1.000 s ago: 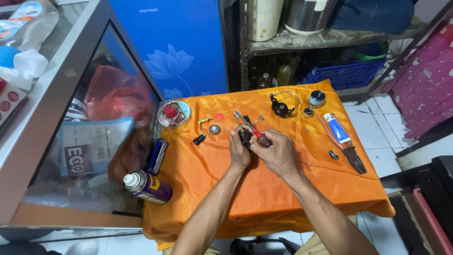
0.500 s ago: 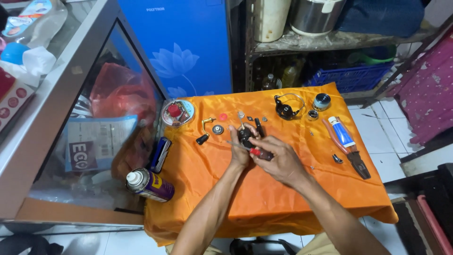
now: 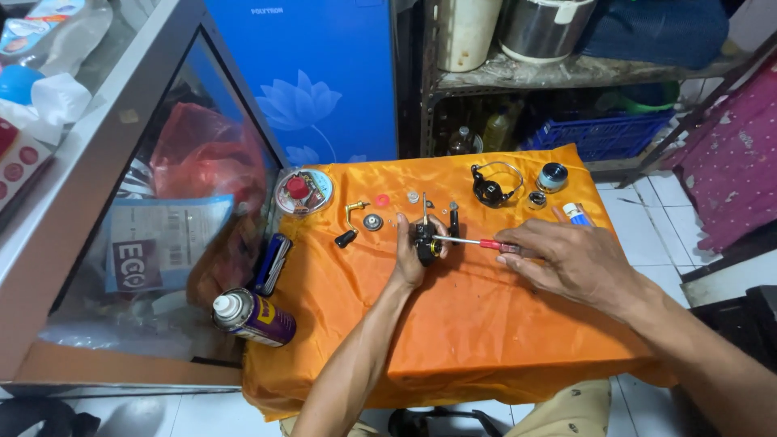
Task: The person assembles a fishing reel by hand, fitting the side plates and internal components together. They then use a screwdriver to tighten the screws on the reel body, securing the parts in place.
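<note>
Orange cloth (image 3: 486,340) covers the table where I work. My right hand (image 3: 566,260) pinches a red-handled screwdriver (image 3: 473,242), its tip on the small black reel body (image 3: 426,242). My left hand (image 3: 411,255) grips this body from the left, fingers closed around it. A spray can (image 3: 255,317) lies at the cloth's left edge.

I see the reel body (image 3: 426,241) near the middle of the table (image 3: 486,340), my left hand (image 3: 410,257) around it. The screwdriver (image 3: 473,241) lies to its right, under my right hand (image 3: 566,260). The round tin (image 3: 303,192) sits at the far left corner, the spray can (image 3: 253,317) at the left edge.
</note>
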